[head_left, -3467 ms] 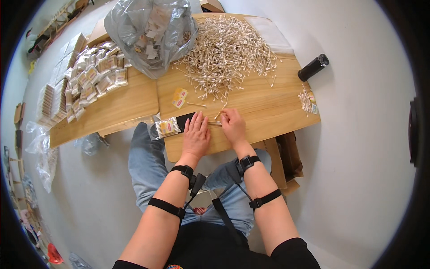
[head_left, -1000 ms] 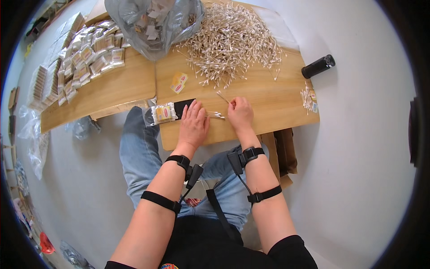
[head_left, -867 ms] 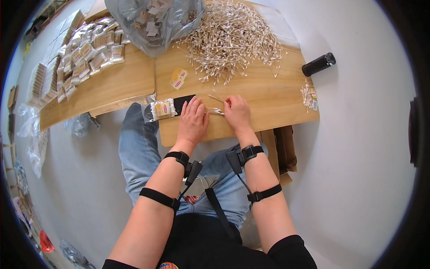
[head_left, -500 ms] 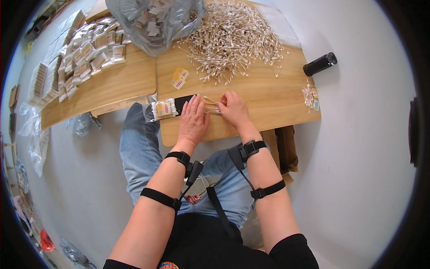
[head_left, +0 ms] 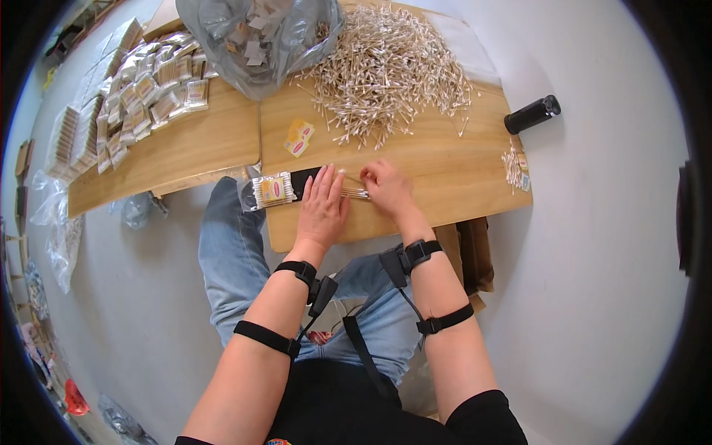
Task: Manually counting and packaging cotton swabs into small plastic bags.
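Observation:
My left hand (head_left: 322,210) lies flat, fingers stretched out together, across a black strip (head_left: 302,182) and the left ends of a few cotton swabs (head_left: 355,193) laid side by side. Close by on the right, my right hand (head_left: 389,188) is pinched at the thumb and fingertips on a thin cotton swab, partly hidden by the fingers. The strip reaches into a clear plastic bag packed with cotton swabs (head_left: 273,190), which has a yellow label card and sits at the table's front edge. How far the strip runs under my palm is hidden.
Beyond my hands rises a big heap of loose cotton swabs (head_left: 389,74), beside a grey plastic bag (head_left: 259,44) of scraps. Two yellow cards (head_left: 299,138) lie nearer. Filled packs (head_left: 141,96) crowd the left table. A black cylinder (head_left: 532,114) stands off the right edge.
My right hand has shifted slightly down toward me, its fingers still pinched. The left hand stays flat in nearly the same place. The whole view has shifted a little.

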